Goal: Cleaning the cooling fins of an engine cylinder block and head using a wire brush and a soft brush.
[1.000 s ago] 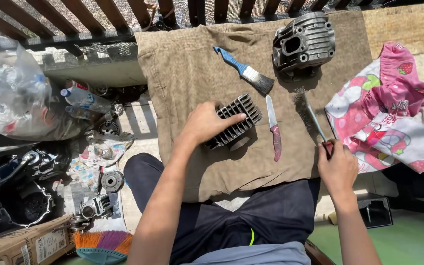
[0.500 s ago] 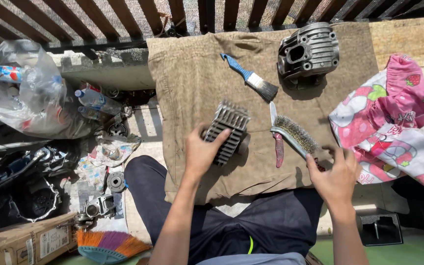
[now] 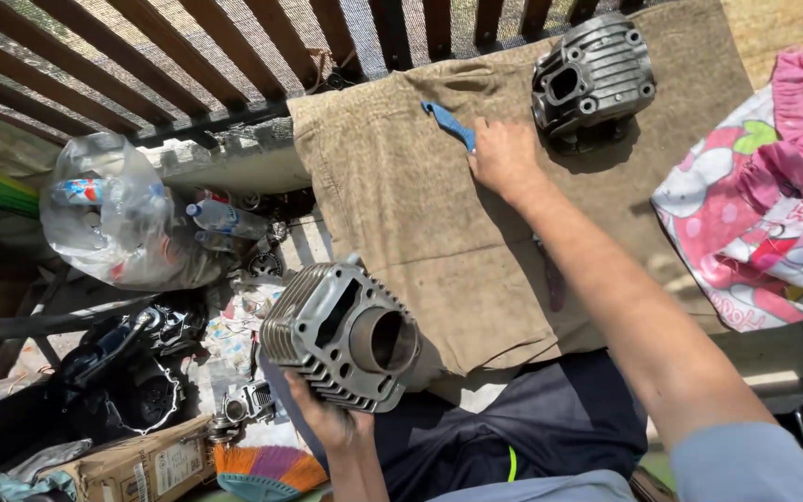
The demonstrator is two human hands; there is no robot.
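I am gripping the finned engine cylinder (image 3: 341,336) from below in my left hand (image 3: 327,418), holding it off the near edge of the brown cloth (image 3: 401,214). My right hand (image 3: 504,158) is closing on the blue-handled brush (image 3: 448,123) lying on that cloth, so brushing looks to be starting; next I need a firm lift. One cylinder, one brush, one cylinder head (image 3: 597,76) at the cloth's far end.

Left hand (image 3: 327,418): at the seven o'clock part of the view, palm up, fingers curled in a hold from below, forearm rising from the bottom edge. Right hand (image 3: 504,158): at about one o'clock, palm down, fingers bent and closed in a grip. Right arm: stretched long from the five o'clock corner, bare to a pale blue sleeve.
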